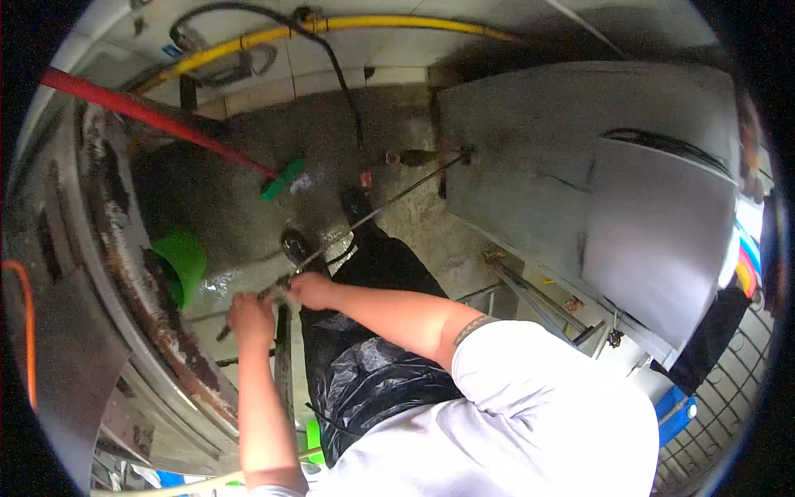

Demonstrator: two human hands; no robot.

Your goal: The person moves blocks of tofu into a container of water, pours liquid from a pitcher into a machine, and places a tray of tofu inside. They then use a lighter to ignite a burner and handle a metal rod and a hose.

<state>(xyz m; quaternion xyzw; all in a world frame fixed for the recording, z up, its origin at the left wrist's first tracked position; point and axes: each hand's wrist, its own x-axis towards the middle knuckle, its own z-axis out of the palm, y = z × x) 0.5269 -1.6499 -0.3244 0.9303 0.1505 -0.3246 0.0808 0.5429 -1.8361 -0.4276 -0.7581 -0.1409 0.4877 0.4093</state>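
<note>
A long thin metal rod (397, 196) slants across the view from lower left to upper right. Around its thicker dark near end, my left hand (251, 319) is closed. My right hand (310, 290), slightly blurred, is closed on the same rod just farther along. The far tip lies by the side of a grey metal cabinet (522, 141); whether it touches cannot be told. Below my hands is a dark metal bar (283, 356). Dark shoes (296, 247) show beneath the rod.
At left, a rusty, curved metal edge (157, 290) runs beside a green bucket (184, 261). A red-handled green brush (284, 180) rests on the wet floor. Near the cabinet lies a brown bottle (414, 157). A yellow pipe (356, 23) and black hose (331, 54) run along the wall.
</note>
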